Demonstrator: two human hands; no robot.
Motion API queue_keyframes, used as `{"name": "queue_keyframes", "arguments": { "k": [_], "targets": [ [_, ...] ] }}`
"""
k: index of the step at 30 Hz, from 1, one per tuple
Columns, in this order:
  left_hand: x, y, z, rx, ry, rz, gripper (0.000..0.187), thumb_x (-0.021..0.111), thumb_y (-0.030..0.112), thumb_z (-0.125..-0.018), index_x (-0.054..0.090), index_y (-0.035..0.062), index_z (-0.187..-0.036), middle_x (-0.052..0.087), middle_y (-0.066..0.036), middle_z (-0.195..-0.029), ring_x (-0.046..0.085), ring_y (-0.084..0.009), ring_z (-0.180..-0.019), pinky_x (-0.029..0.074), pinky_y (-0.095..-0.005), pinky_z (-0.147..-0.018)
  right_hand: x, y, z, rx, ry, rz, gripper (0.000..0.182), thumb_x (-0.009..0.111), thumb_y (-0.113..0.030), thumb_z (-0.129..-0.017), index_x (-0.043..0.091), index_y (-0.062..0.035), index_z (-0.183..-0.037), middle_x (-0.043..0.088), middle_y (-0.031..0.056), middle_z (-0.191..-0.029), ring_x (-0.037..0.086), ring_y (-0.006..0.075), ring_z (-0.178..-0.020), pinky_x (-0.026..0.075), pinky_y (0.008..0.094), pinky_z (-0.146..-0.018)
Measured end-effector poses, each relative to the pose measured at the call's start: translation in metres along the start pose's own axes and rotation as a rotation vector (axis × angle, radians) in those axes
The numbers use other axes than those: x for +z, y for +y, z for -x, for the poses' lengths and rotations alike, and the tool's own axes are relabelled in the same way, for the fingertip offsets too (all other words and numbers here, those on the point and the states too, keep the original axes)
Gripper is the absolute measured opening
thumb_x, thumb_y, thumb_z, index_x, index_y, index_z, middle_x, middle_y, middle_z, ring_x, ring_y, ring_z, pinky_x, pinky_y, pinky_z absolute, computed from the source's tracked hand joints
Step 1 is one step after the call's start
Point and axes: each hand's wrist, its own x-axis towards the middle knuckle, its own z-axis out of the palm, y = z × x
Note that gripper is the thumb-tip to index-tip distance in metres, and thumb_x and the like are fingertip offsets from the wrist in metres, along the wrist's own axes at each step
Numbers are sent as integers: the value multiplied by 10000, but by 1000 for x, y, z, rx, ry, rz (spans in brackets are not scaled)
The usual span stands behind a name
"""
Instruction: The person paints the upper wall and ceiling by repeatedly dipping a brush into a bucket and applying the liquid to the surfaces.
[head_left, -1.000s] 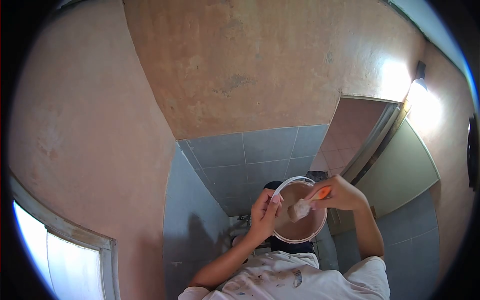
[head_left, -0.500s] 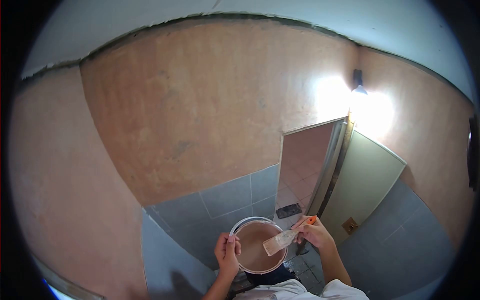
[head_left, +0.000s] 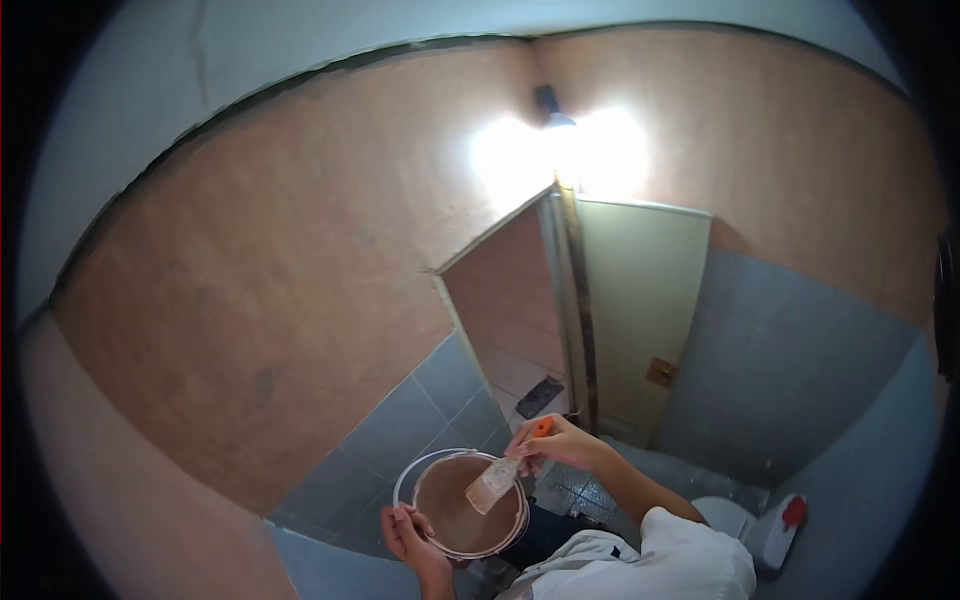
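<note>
My left hand (head_left: 410, 535) grips a round bucket (head_left: 437, 545) by its rim and white handle at the lower middle of the view. Pinkish-brown paint (head_left: 450, 500) lies inside it. Fingers wrapped round its orange handle, my right hand (head_left: 548, 443) holds a wide paintbrush (head_left: 492, 484). The bristles are coated in pinkish paint and point down over the bucket's opening.
A doorway (head_left: 510, 300) stands ahead, with a dark mat (head_left: 540, 397) on its floor and an open pale door (head_left: 640, 300) to the right. A bright lamp (head_left: 561, 121) hangs above. A white toilet (head_left: 727, 517) is at the lower right.
The view has turned right, so the doorway and lamp sit further left and the toilet shows. The brush, held over the bucket, now points more steeply down.
</note>
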Motion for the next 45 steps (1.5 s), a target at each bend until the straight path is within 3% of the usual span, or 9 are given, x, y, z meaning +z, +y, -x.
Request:
{"name": "queue_keyframes", "arguments": {
  "k": [12,17,19,23,33,35,38,45],
  "targets": [
    [26,9,7,-114,-50,78,273,513,333,-1019,495,109,-865,334,64,-616,282,-24,-527,225,-211,-503,8,-9,51,-80,108,139,161,638,-112,-909,722,-1,-989,706,68,-853,670,118,-730,509,223,-592],
    [37,18,19,-193,-133,-56,261,520,298,-1020,536,86,-869,448,37,-697,387,-54,-579,294,-197,-511,6,-8,81,-118,200,137,173,653,-148,-912,713,-6,-990,685,50,-804,640,98,-681,484,212,-574],
    [49,22,22,-127,-149,-111,304,506,333,-1021,470,131,-797,384,47,-659,311,-48,-543,221,-208,-477,6,-5,92,-112,262,137,170,654,-149,-912,714,-9,-986,684,49,-799,636,96,-671,486,213,-574],
    [58,20,25,-25,-306,-124,336,492,362,-1019,455,125,-784,389,43,-669,317,-51,-538,227,-204,-476,4,-10,113,-118,342,131,160,649,-142,-907,717,-13,-975,688,50,-813,633,93,-662,502,215,-586],
    [73,28,25,-139,-336,-97,313,498,317,-1020,462,121,-780,412,33,-674,350,-53,-538,253,-199,-479,9,-9,128,-165,431,33,172,647,-150,-913,715,-5,-976,691,66,-860,632,99,-691,512,228,-604],
    [70,25,24,-102,-362,-112,295,509,305,-1019,472,117,-795,421,34,-676,354,-51,-541,261,-194,-485,9,-8,127,-150,470,224,176,655,-154,-907,717,0,-965,691,64,-867,625,99,-700,508,228,-617],
    [69,29,25,-172,-338,-73,279,506,299,-1022,479,115,-814,424,36,-679,357,-51,-543,269,-196,-486,9,-1,124,-161,445,-51,181,656,-163,-907,721,-4,-963,693,51,-872,621,92,-719,507,229,-634],
    [46,31,27,-174,-256,-155,250,507,270,-1021,482,111,-830,421,39,-691,378,-61,-575,301,-210,-510,12,-5,106,-149,350,190,181,640,-162,-914,722,-8,-964,694,46,-874,621,92,-729,516,238,-642]
  ]
}}
